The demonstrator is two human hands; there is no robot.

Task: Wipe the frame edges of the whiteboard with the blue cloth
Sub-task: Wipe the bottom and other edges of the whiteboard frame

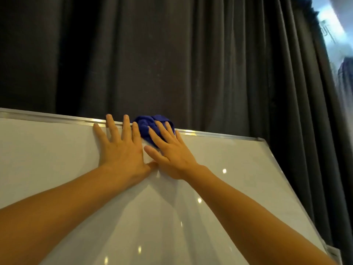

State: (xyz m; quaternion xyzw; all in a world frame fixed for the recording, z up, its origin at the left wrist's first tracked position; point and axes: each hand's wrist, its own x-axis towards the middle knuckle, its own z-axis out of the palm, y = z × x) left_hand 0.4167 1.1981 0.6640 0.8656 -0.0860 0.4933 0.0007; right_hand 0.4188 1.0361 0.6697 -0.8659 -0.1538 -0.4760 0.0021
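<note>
The whiteboard (57, 159) fills the lower part of the view, its silver top frame edge (210, 134) running from left to right and down the right side. A bunched blue cloth (147, 123) sits on the top frame edge near the middle. My right hand (170, 150) lies flat over the cloth, fingers spread, pressing it against the frame. My left hand (120, 148) rests flat on the board just left of the cloth, fingertips reaching over the top edge, holding nothing.
A dark grey curtain (172, 54) hangs close behind the board. A bright window strip (336, 44) shows at the far right. The board's upper right corner (260, 139) sits near the curtain folds.
</note>
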